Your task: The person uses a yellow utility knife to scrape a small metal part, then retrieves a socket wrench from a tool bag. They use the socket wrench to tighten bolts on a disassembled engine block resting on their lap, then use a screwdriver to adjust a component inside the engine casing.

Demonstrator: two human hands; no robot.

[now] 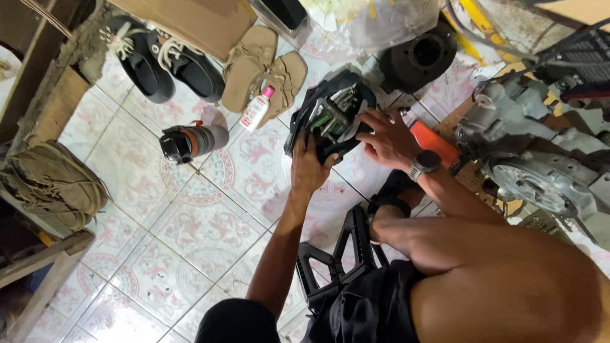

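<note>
On the patterned tile floor (pixel 190 235) lie black shoes (pixel 159 60), tan sandals (pixel 264 67), a small white bottle with a pink cap (pixel 257 109) and a dark flask on its side (pixel 190 141); a grey engine casing (pixel 534 159) sits right, a black round part (pixel 419 57) above

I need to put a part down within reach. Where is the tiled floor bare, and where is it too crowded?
Bare tile lies left of the left hand, below the dark bottle. Crowded: around the black tool bag under the right hand, the shoes and sandals above, and the grey engine parts at right.
</note>
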